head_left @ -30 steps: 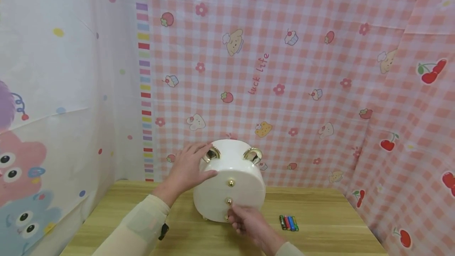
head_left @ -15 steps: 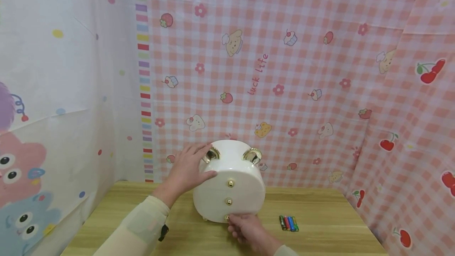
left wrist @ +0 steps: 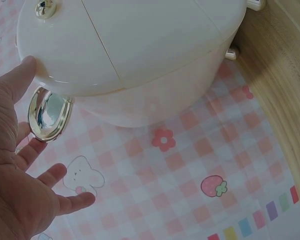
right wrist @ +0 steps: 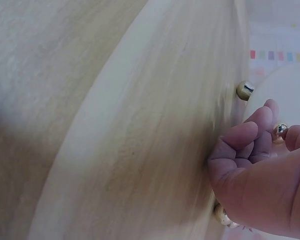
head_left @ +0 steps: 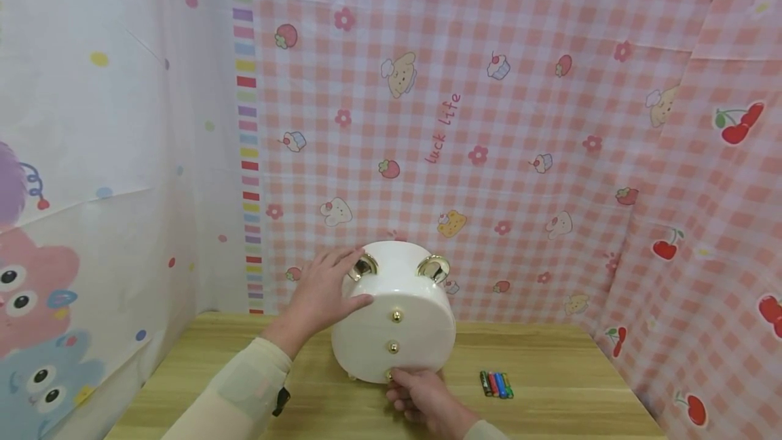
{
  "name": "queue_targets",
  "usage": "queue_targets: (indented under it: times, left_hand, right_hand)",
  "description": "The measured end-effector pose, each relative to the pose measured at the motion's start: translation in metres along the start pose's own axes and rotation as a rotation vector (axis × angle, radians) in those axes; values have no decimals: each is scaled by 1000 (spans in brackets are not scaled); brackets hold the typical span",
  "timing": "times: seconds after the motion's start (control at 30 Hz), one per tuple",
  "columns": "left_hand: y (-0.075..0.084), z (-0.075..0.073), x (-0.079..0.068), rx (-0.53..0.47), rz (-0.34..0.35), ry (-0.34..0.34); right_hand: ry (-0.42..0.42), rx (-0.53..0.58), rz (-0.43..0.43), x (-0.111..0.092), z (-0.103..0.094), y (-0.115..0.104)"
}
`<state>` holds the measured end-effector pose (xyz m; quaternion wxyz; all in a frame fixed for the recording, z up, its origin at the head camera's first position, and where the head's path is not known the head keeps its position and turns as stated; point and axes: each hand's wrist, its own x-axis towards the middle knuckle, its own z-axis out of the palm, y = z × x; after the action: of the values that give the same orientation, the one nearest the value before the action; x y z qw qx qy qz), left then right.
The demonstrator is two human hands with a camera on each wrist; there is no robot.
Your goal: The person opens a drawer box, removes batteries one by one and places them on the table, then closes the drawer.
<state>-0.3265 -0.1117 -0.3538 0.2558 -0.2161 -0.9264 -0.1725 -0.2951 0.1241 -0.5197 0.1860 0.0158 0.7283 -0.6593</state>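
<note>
A white rounded drawer box with two gold ears and three gold knobs stands on the table. My left hand lies at its upper left. In the left wrist view the thumb touches the box's front edge, and the spread fingers reach beside and behind the gold ear. My right hand is at the bottom of the front, thumb and forefinger pinching the lowest knob; its other fingers are curled. The middle knob and top knob are untouched. Thin seams cross the front in the left wrist view.
Several small colourful batteries lie side by side on the wooden table, right of the box. A pink checked cloth hangs close behind the box. A white patterned cloth hangs at the left.
My right hand has moved down from just below the middle knob to the lowest knob and now pinches it. The left hand and the box have stayed in place.
</note>
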Motion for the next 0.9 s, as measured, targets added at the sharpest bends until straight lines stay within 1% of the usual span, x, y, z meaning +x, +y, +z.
queue_targets:
  times: [0.27, 0.67, 0.9]
  left_hand:
    - [1, -1, -1, -12, -8, -3]
    - [-1, -1, -1, -6, -18, -18]
    - [-1, -2, 0, 16, -15, -22]
  right_hand:
    - [-27, 14, -11, -1, 2, 0]
    - [-15, 25, 4, 1, 3, 3]
    - [-5, 25, 9, -3, 5, 3]
